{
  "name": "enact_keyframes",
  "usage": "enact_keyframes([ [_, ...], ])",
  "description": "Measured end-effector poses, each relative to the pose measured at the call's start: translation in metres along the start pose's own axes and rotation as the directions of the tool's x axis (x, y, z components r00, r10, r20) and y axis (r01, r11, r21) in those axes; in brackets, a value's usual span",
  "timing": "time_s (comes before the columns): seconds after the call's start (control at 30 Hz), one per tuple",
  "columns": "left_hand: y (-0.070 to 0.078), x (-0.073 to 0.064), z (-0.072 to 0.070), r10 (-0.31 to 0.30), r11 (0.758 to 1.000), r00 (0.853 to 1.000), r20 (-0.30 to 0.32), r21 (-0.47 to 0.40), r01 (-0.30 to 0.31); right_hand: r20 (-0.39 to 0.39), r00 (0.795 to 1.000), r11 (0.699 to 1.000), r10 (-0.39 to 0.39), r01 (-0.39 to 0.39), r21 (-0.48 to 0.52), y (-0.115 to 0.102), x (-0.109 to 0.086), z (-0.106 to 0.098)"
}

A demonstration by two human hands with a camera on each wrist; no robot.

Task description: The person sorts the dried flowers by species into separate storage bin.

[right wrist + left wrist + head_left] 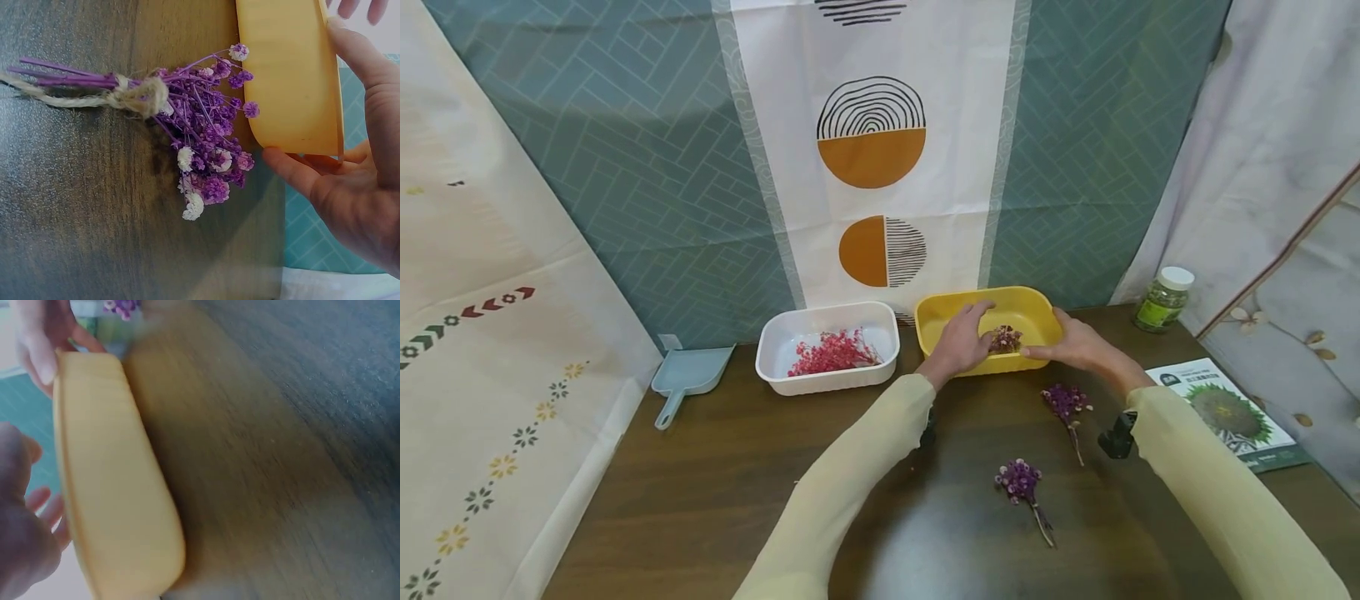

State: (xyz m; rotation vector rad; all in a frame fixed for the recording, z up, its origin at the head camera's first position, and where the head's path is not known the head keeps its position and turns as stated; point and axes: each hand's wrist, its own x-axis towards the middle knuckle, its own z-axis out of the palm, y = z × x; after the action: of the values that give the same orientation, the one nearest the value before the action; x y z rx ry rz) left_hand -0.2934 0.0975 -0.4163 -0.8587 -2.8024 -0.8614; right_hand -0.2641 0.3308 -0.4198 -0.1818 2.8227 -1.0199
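A yellow plastic tub (942, 310) stands at the back of the table with a small dried flower bunch (1004, 338) in it. My right hand (1072, 342) holds the tub's right end, its thumb at the rim and its fingers around the corner. Over the tub's front left part is my left hand (958, 342), fingers loosely spread and holding nothing visible. One purple dried flower bunch (1064, 402), tied with twine, lies just in front of the tub. Another purple bunch (1019, 482) lies nearer on the table.
Left of the yellow tub is a white tub (827, 382) with red dried flowers (835, 352). A blue-grey dustpan (692, 370) lies further left. On the right are a lidded jar (1163, 300) and a printed leaflet (1225, 412). Cloth hangs behind the table.
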Motion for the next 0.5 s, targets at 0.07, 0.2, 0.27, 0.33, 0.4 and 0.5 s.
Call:
enact_keyframes([
  [0.07,0.004,-0.006,-0.005,0.011,1.0,0.998,-0.068,0.015,-0.01,-0.002,1.0,1.0,-0.007,0.007,0.002,-0.001,0.0,0.0],
  [0.2,0.018,-0.026,-0.018,0.016,1.0,0.98,-0.198,-0.008,-0.018,-0.007,1.0,1.0,-0.014,0.014,0.007,-0.003,0.001,0.0],
  [0.27,0.027,-0.041,-0.024,0.003,0.999,0.977,-0.214,-0.05,-0.014,-0.01,1.0,1.0,-0.014,0.014,0.016,-0.004,0.0,0.0],
  [0.33,0.035,-0.057,-0.026,-0.014,0.997,0.98,-0.2,-0.078,-0.001,-0.013,1.0,1.0,-0.004,0.005,0.028,-0.003,0.0,-0.001],
  [0.4,0.041,-0.075,-0.026,-0.05,0.992,0.989,-0.142,-0.119,0.033,-0.008,1.0,0.999,0.002,-0.002,0.034,-0.002,0.0,-0.001],
  [0.5,0.048,-0.103,-0.021,-0.108,0.984,0.994,-0.031,-0.146,0.102,0.002,1.0,1.0,0.017,-0.017,0.024,-0.001,-0.001,-0.001],
])
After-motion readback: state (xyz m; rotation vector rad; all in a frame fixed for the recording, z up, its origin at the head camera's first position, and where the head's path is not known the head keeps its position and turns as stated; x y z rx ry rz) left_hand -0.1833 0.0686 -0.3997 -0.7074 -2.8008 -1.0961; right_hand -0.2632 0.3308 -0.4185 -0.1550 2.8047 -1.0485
